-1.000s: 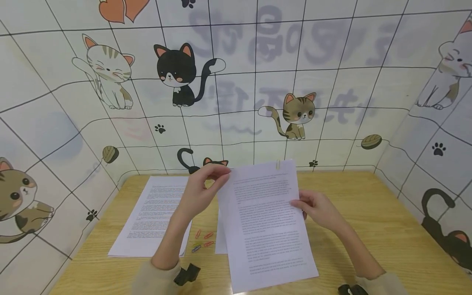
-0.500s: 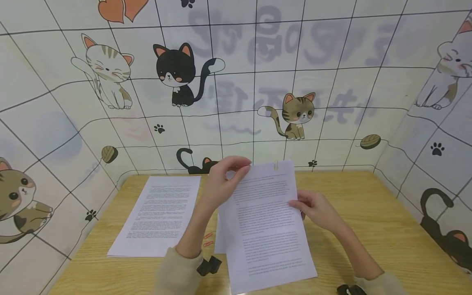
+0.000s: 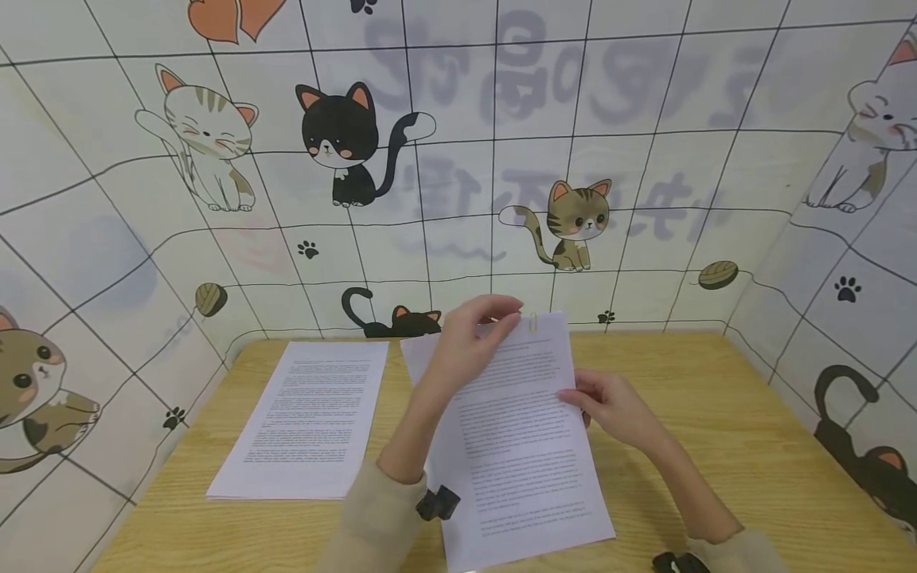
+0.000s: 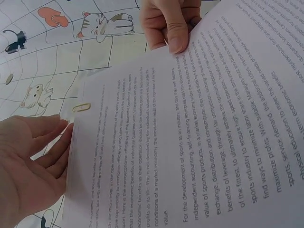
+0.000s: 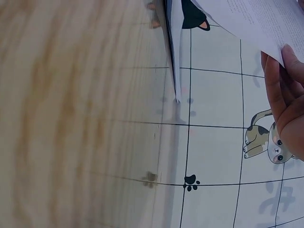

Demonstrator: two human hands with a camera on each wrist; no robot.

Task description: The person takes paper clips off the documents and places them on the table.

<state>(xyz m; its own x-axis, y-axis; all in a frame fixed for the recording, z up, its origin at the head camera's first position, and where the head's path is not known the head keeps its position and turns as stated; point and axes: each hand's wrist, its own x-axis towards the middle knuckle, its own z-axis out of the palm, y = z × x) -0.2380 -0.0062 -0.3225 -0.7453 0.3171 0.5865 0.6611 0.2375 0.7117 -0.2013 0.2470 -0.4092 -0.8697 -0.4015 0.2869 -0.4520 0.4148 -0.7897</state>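
Head view: sheets (image 3: pixel 516 430) stood tilted above the table (image 3: pixel 716 414), long axis running away from the person. Left hand (image 3: pixel 473 346) pinched their top edge just left of the paperclip (image 3: pixel 533 322); right hand (image 3: pixel 616 407) gripped the right edge, farther from it.

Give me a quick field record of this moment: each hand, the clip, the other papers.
left hand: fingers at the top edge of the printed white sheets, beside the clip
right hand: grips the sheets' right edge
gold paper clip: on the sheets' top edge
second stack of printed pages: flat on the wooden table, left
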